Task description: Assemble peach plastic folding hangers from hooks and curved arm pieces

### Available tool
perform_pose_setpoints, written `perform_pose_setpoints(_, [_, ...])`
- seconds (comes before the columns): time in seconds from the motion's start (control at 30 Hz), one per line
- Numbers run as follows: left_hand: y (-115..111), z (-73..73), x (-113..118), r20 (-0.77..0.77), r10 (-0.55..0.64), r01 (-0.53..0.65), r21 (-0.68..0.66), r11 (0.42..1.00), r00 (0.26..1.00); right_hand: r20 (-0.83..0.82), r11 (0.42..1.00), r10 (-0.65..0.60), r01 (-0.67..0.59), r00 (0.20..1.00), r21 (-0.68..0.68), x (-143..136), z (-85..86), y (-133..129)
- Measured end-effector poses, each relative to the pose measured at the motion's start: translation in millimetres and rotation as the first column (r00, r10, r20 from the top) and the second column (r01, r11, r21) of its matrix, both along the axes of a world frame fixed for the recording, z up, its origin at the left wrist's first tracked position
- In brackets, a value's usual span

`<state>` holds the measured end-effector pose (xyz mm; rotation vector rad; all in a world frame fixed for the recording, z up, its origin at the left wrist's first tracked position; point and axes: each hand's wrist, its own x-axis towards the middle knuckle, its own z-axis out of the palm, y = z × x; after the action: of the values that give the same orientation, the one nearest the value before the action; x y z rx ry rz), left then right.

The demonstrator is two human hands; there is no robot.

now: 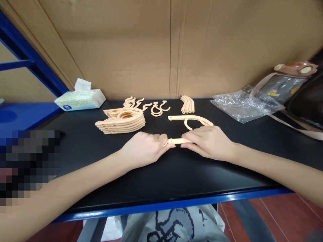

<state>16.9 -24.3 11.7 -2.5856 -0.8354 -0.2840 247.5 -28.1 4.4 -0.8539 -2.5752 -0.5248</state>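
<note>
My left hand and my right hand meet near the middle of the black table, each closed on a cream plastic piece that spans the gap between them. Most of that piece is hidden by my fingers. Just behind my right hand lies a cream arm piece with a curved part below it. Beyond my left hand sits a stack of cream curved pieces. Small cream hooks lie behind, and a few short curved arms are bunched further right.
A tissue pack stands at the back left. Clear plastic wrap and a bottle with a brown lid are at the back right, beside a dark bag. The table's blue edge runs along the front.
</note>
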Motion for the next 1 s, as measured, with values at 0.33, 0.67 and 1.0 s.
perform_pose_setpoints(0.33, [-0.8,0.2,0.1,0.060,-0.018,0.012,0.104,0.995,0.998,0.007,0.999,0.011,-0.011,1.000,-0.045,1.5,0.7,-0.5])
perform_pose_setpoints(0.67, [-2.9,-0.2,0.8,0.076,-0.032,0.023,0.120,0.992,0.997,0.014,0.995,0.021,-0.019,1.000,-0.095,2.9,1.3,-0.2])
perform_pose_setpoints(1.0, [-5.3,1.4,0.8,0.061,-0.063,0.052,0.159,0.986,0.996,-0.011,0.996,0.025,-0.026,1.000,-0.086,4.5,0.4,-0.9])
